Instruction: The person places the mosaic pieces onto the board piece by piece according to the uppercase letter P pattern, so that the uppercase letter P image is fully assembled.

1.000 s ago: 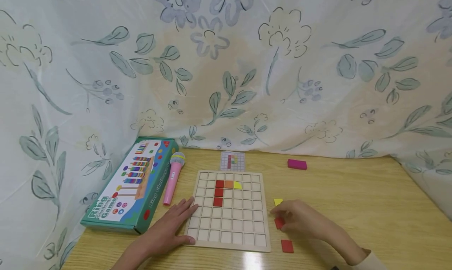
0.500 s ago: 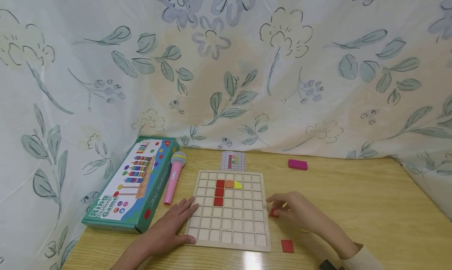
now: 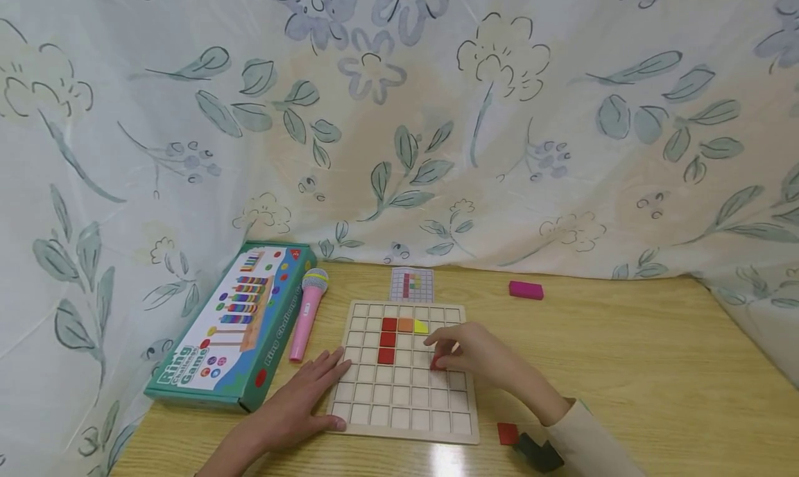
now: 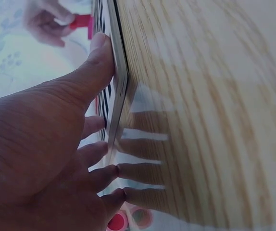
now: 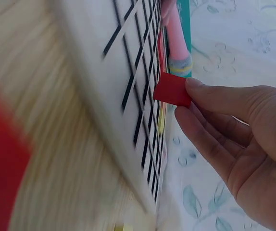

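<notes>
Head view: a wood-grain worktop [image 3: 624,352] runs back to a floral cloth [image 3: 399,116] hung behind it and down the left side. A green box [image 3: 225,331] and a pink microphone [image 3: 303,328] lie on the left, a magenta block [image 3: 526,290] at the back right. In the middle sits a gridded board [image 3: 397,397], with a printed card [image 3: 412,285] at its far edge. The left hand [image 3: 308,394] lies at the board's left edge, fingers extended. The right hand [image 3: 477,356] pinches a red tile [image 3: 435,362] over the board's right part; a spare red tile [image 3: 508,433] lies on the worktop near that forearm.

Left wrist view: the left thumb rests on the board's edge, the fingers spread and gripping nothing.

Right wrist view: the pinched tile projects from thumb and fingertip towards the grid; whether it touches the board I cannot tell.
</notes>
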Demonstrator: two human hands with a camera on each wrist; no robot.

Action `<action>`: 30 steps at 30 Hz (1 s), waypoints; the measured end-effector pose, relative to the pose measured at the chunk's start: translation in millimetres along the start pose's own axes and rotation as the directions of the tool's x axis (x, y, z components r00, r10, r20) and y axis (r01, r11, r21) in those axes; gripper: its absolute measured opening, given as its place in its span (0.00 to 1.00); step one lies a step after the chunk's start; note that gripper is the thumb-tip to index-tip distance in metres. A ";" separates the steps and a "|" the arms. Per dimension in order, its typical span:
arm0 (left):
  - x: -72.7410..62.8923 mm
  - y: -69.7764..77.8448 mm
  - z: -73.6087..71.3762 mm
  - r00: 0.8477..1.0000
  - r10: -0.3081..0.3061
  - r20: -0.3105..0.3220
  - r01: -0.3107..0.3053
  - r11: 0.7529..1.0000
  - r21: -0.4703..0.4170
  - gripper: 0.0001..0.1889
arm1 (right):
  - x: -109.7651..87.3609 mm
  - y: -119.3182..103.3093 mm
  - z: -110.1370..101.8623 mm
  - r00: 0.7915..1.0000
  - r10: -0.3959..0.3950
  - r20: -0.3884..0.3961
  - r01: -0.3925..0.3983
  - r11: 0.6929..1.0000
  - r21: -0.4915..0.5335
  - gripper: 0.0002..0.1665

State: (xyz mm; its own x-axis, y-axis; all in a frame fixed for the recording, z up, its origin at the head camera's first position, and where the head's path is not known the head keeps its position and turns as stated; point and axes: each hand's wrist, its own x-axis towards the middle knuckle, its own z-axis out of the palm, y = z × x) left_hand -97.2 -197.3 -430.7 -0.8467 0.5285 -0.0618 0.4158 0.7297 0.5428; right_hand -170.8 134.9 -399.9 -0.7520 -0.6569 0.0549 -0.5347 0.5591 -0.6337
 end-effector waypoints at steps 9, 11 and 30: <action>0.7 0.3 0.9 1.000 0.006 -0.004 -0.006 1.000 -0.008 0.47 | 32.1 -19.5 23.6 0.997 -0.080 0.018 0.078 0.995 0.054 0.15; 0.7 -0.3 1.4 1.000 0.003 -0.002 -0.003 1.000 -0.004 0.47 | 38.7 -23.9 28.8 0.996 -0.086 0.012 0.085 0.994 0.067 0.14; 1.1 -2.0 2.1 1.000 0.000 -0.011 0.000 1.000 -0.006 0.47 | 58.6 -33.3 53.4 0.996 -0.068 0.051 0.066 0.997 0.041 0.12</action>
State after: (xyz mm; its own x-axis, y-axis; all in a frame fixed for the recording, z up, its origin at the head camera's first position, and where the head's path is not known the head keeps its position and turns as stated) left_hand -98.3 -197.3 -433.6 -0.8502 0.5239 -0.0523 0.4141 0.7267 0.5481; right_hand -176.5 50.7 -416.8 -0.6934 -0.7182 0.0581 -0.5664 0.4935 -0.6600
